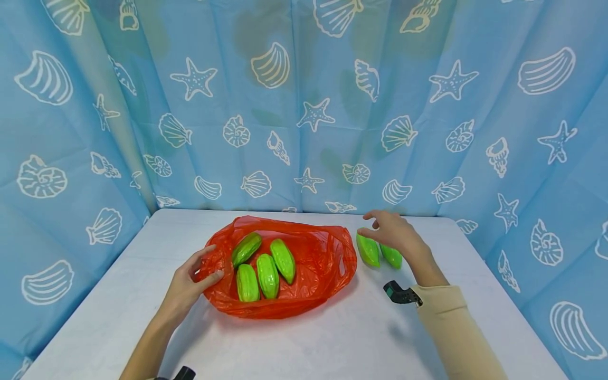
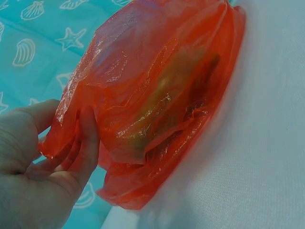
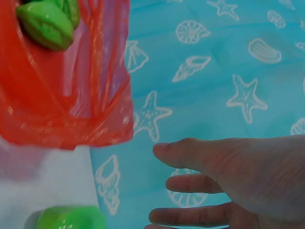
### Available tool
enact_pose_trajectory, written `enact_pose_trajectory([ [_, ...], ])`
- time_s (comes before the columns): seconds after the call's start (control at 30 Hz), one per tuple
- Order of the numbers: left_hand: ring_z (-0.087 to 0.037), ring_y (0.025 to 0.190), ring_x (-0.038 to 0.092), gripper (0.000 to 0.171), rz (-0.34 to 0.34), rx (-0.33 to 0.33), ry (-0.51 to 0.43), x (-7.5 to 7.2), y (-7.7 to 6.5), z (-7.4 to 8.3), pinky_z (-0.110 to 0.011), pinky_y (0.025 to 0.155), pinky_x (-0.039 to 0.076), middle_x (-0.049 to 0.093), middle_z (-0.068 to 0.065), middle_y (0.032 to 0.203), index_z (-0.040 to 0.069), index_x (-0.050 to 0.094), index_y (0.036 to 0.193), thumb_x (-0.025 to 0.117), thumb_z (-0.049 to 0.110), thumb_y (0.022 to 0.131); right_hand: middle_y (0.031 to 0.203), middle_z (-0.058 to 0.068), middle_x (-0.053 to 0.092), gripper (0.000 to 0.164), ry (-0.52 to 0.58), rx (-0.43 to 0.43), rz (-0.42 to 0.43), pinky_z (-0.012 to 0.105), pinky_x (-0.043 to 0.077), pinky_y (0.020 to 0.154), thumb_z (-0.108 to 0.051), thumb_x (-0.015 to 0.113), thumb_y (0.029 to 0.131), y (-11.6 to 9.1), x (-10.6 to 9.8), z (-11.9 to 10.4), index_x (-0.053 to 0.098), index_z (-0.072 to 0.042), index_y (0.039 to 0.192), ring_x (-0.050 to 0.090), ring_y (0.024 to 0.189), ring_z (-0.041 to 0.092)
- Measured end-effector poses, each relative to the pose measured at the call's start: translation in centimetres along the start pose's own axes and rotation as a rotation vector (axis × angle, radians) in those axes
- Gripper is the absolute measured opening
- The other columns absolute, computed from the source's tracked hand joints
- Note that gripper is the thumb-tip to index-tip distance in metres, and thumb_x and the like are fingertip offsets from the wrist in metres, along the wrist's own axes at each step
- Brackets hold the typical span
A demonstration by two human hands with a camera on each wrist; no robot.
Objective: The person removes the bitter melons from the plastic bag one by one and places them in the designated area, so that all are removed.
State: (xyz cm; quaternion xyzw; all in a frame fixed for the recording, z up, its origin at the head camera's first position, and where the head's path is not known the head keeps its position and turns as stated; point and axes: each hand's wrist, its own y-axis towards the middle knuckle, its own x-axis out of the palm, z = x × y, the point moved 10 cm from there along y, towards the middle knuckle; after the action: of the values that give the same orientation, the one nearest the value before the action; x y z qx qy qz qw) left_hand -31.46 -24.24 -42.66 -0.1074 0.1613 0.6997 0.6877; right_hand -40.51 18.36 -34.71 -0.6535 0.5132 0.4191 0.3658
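White desk (image 1: 294, 348) carries a red plastic bag (image 1: 315, 269). Left hand (image 1: 187, 282) pinches its left rim; right hand (image 1: 394, 232), fingers (image 3: 195, 183) open, is near green fruits (image 1: 369, 250) right of it.

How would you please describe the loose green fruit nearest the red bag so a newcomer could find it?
On the white table, find the open red bag. Just past its right edge, near the right hand, lie two green fruits. Yours is nearer the bag; its neighbour lies farther right.
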Motion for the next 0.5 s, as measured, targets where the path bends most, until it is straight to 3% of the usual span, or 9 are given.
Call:
enact_pose_trajectory([
  [0.5, -0.034, 0.131, 0.051, 0.072, -0.005, 0.012, 0.004, 0.1, -0.1, 0.1, -0.028, 0.088, 0.058, 0.045, -0.012, 0.151, 0.025, 0.035, 0.151, 0.071, 0.035, 0.089, 0.131, 0.019, 0.061, 0.054, 0.059, -0.098, -0.118, 0.044, 0.060, 0.085, -0.041, 0.065, 0.092, -0.6, 0.6, -4.5, 0.054, -0.015, 0.138, 0.060, 0.116, 0.036],
])
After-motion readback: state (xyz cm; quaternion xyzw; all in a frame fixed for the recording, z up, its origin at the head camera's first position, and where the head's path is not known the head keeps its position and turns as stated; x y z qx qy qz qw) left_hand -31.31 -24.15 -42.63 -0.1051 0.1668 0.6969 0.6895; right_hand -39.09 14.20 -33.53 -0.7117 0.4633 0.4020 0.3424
